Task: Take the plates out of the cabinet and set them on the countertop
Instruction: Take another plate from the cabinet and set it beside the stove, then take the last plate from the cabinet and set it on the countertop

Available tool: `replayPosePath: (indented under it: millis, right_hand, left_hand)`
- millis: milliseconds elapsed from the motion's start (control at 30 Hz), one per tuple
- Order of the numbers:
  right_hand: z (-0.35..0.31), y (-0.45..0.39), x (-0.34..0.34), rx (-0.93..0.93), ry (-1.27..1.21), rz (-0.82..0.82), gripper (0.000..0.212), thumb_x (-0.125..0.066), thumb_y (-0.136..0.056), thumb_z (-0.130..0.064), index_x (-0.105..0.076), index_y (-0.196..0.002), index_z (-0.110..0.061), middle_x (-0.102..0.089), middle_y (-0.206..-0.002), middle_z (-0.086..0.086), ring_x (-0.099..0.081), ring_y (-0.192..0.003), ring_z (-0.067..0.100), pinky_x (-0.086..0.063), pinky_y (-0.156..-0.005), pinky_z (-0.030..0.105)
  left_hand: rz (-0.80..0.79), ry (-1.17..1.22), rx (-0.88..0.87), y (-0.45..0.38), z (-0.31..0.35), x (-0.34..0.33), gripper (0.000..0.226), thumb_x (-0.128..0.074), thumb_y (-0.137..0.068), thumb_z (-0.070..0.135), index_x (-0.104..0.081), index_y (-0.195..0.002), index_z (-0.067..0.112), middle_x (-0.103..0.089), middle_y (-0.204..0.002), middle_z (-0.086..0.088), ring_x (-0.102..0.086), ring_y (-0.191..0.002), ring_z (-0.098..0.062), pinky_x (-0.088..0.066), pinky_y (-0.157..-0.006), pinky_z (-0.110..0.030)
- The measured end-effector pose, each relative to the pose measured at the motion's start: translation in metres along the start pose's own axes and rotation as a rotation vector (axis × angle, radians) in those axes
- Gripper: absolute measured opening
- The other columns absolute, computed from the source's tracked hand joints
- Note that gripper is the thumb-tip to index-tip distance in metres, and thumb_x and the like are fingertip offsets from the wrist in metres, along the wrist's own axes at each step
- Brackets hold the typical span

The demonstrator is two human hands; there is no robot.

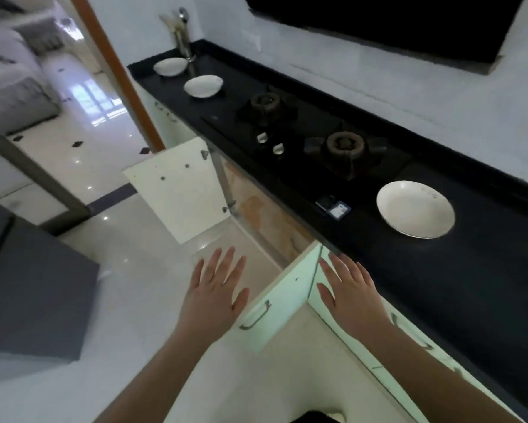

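Three white plates lie on the black countertop (485, 270): a large plate (415, 209) at the right, a second plate (203, 86) left of the hob, and a third plate (170, 66) at the far end. Below the counter the cabinet stands with both doors swung out: the near door (282, 296) with a metal handle, and the far door (177, 187). My left hand (215, 288) hovers flat, fingers spread, just left of the near door. My right hand (349, 293) is spread flat over the near door's hinge side. Both hands hold nothing. The cabinet's inside is hidden.
A two-burner gas hob (305, 138) is set into the counter between the plates. A small card-like object (336, 209) lies by the counter's front edge. A metal utensil holder (183, 41) stands at the far end. A dark grey block (34, 288) is at my left.
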State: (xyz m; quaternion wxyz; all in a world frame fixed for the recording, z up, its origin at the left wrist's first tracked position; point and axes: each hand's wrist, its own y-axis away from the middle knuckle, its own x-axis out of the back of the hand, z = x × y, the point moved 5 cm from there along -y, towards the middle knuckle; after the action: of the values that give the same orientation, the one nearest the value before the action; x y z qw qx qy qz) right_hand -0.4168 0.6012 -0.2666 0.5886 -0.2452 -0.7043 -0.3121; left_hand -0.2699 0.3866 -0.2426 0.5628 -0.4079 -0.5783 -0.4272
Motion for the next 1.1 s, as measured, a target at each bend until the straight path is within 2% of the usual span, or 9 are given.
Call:
replayPosePath:
  millis: [100,233,400,533,733,800,900,1000,1100]
  right_hand:
    - [-0.071,-0.012,0.002,0.118,0.052,-0.006,0.064,-0.017,-0.097,-0.046,-0.042,-0.146,-0.013,-0.048,-0.146,0.011,-0.042,-0.136,0.031,-0.035,-0.112,0.047]
    - [-0.186,-0.020,-0.003,0.274,0.054,0.032,0.061,-0.022,-0.098,-0.044,-0.045,-0.144,-0.012,-0.049,-0.145,0.011,-0.044,-0.134,0.032,-0.035,-0.111,0.047]
    - [-0.321,-0.018,-0.032,0.421,0.102,-0.052,0.059,-0.012,-0.101,-0.046,-0.012,-0.155,-0.023,-0.013,-0.163,0.001,-0.010,-0.149,0.021,-0.009,-0.120,0.038]
    - [-0.399,-0.007,-0.047,0.525,0.141,-0.047,0.060,-0.011,-0.100,-0.049,-0.015,-0.154,-0.024,-0.017,-0.162,0.001,-0.014,-0.148,0.021,-0.012,-0.120,0.039]
    - [-0.466,-0.011,-0.053,0.607,0.072,-0.089,0.074,-0.004,-0.097,-0.053,-0.050,-0.141,-0.015,-0.050,-0.145,0.009,-0.046,-0.133,0.033,-0.036,-0.108,0.049]
    - [-0.478,-0.022,-0.056,0.614,0.071,-0.106,0.074,-0.004,-0.098,-0.053,-0.053,-0.138,-0.014,-0.053,-0.142,0.010,-0.049,-0.131,0.033,-0.039,-0.106,0.050]
    - [-0.489,-0.045,-0.053,0.621,0.078,-0.079,0.075,-0.004,-0.098,-0.054,-0.052,-0.139,-0.015,-0.052,-0.143,0.010,-0.048,-0.132,0.031,-0.040,-0.105,0.047]
    - [-0.497,-0.074,-0.050,0.610,0.082,-0.049,0.065,-0.015,-0.098,-0.052,-0.049,-0.142,-0.016,-0.048,-0.146,0.010,-0.044,-0.135,0.030,-0.038,-0.107,0.045]
    - [-0.498,-0.110,-0.056,0.578,0.078,-0.043,0.059,-0.022,-0.100,-0.051,-0.027,-0.152,-0.024,-0.026,-0.159,0.003,-0.021,-0.147,0.024,-0.018,-0.117,0.039]
  left_hand:
    - [-0.005,0.048,0.150,0.054,-0.059,-0.008,0.064,-0.021,-0.098,0.054,-0.030,-0.154,0.023,-0.024,-0.161,-0.004,-0.014,-0.150,-0.028,-0.016,-0.120,-0.051]
    - [-0.064,0.042,0.324,0.139,-0.135,-0.031,0.068,0.001,-0.095,0.062,0.004,-0.156,0.031,0.009,-0.164,0.004,0.019,-0.149,-0.020,0.012,-0.120,-0.042]
    - [-0.074,0.086,0.514,0.238,-0.219,-0.043,0.071,0.010,-0.091,0.065,0.011,-0.154,0.034,0.018,-0.162,0.006,0.028,-0.145,-0.018,0.016,-0.118,-0.041]
    - [-0.073,0.073,0.621,0.297,-0.268,-0.040,0.071,0.010,-0.091,0.065,0.014,-0.154,0.033,0.020,-0.162,0.005,0.029,-0.145,-0.019,0.016,-0.118,-0.041]
    - [-0.078,0.067,0.697,0.334,-0.313,-0.045,0.070,0.012,-0.091,0.065,0.017,-0.153,0.034,0.021,-0.162,0.006,0.031,-0.144,-0.019,0.019,-0.117,-0.042]
    - [-0.067,0.084,0.726,0.334,-0.326,-0.047,0.070,0.012,-0.091,0.066,0.016,-0.153,0.034,0.020,-0.162,0.006,0.029,-0.145,-0.019,0.019,-0.116,-0.042]
    - [-0.036,0.109,0.751,0.319,-0.349,-0.047,0.068,0.008,-0.093,0.065,0.013,-0.154,0.035,0.017,-0.162,0.006,0.028,-0.145,-0.019,0.018,-0.116,-0.043]
    - [-0.006,0.112,0.741,0.290,-0.377,-0.044,0.066,0.007,-0.095,0.063,0.010,-0.154,0.036,0.012,-0.163,0.006,0.024,-0.147,-0.018,0.014,-0.119,-0.043]
    - [-0.005,0.106,0.708,0.247,-0.407,-0.041,0.067,0.008,-0.095,0.063,0.005,-0.156,0.035,0.005,-0.165,0.005,0.017,-0.149,-0.018,0.010,-0.121,-0.045]
